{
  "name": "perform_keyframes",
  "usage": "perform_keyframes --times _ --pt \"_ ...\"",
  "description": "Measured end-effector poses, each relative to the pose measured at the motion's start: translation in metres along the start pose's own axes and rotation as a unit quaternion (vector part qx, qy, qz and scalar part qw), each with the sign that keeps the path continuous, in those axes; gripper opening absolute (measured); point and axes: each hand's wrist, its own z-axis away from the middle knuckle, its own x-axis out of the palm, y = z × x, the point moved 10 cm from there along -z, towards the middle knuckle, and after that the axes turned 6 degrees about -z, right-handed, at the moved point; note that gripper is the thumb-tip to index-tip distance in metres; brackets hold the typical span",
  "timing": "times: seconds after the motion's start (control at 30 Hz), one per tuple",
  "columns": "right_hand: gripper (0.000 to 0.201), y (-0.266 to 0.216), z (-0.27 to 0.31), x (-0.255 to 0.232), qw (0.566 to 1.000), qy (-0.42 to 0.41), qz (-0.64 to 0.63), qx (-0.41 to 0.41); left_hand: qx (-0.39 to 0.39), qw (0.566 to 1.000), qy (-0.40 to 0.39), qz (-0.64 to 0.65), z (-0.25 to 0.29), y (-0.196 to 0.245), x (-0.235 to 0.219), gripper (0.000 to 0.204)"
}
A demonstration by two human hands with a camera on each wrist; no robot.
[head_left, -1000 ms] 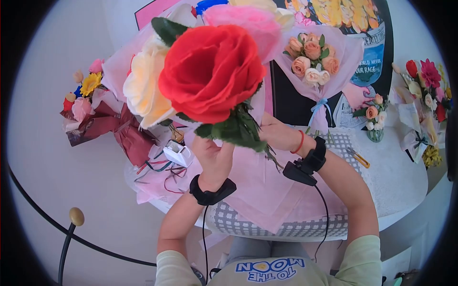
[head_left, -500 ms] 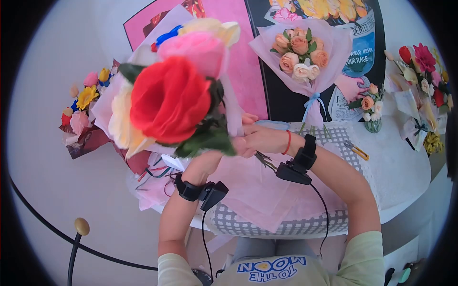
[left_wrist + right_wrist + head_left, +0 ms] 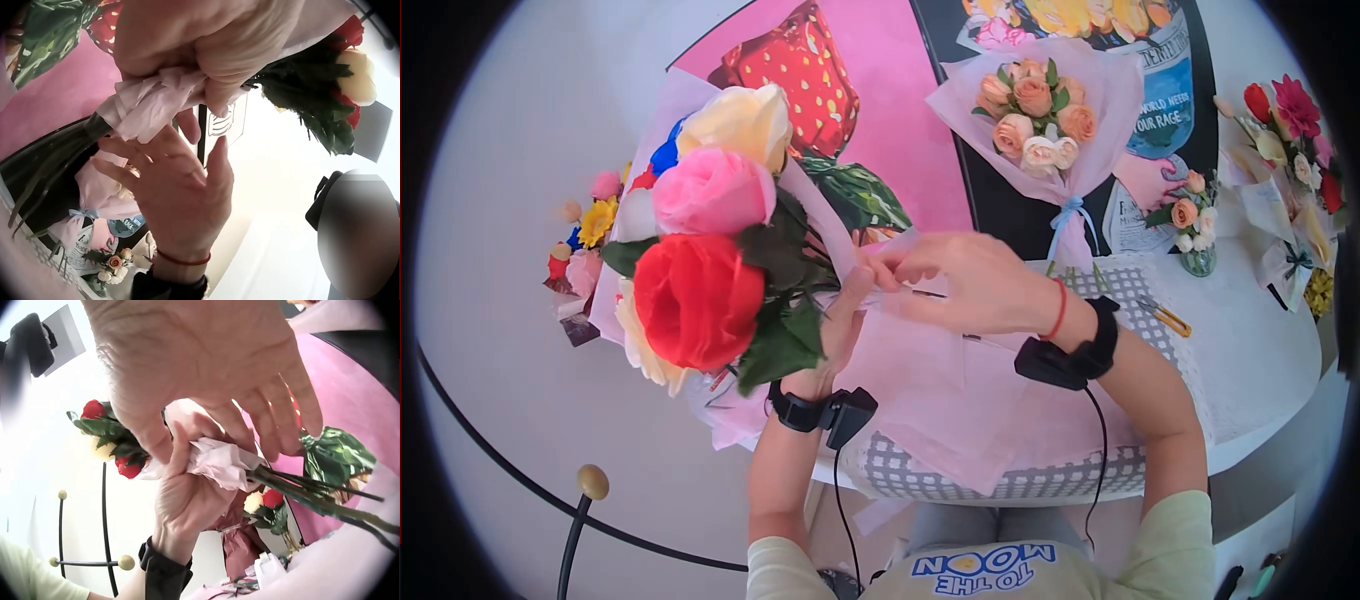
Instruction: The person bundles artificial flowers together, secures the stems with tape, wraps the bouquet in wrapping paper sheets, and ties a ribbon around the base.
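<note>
The white-covered table (image 3: pixel 1260 335) spreads out before me, with a pink picture (image 3: pixel 905 120) upright at its back. Over the table's left side I hold a large bouquet (image 3: pixel 718 210) of red, pink and cream roses, tilted so the blooms lie to my left. A smaller peach-rose bouquet (image 3: pixel 1040 120), tied in blue, stands beyond my right hand (image 3: pixel 975 285). That hand's fingers are loosely extended beside the paper-wrapped stems; I cannot tell whether they touch. My left hand (image 3: pixel 190 500) grips the gathered paper firmly. A glass jar (image 3: pixel 1198 262) of roses stands behind a yellow-handled tool (image 3: pixel 1168 318).
</note>
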Motion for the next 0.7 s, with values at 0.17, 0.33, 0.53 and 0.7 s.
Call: perform_keyframes --times 0.17,0.33,0.53,0.7 --pt "0.029 -0.015 -0.011 -0.037 0.969 0.234 -0.077 -0.028 -0.004 0.994 0.102 0.024 0.010 -0.016 -0.013 0.040" --pt "0.017 -0.023 -0.018 -0.034 0.970 0.210 -0.119 -0.033 0.051 0.992 0.083 0.077 0.007 -0.002 0.001 0.037" --pt "0.012 -0.012 -0.023 -0.029 0.965 0.160 -0.205 -0.009 0.033 0.996 0.037 0.073 0.004 0.002 0.010 0.033" --pt "0.015 -0.006 -0.026 -0.028 0.942 0.161 -0.292 -0.033 0.040 0.996 0.054 0.058 0.003 0.015 0.018 0.046"
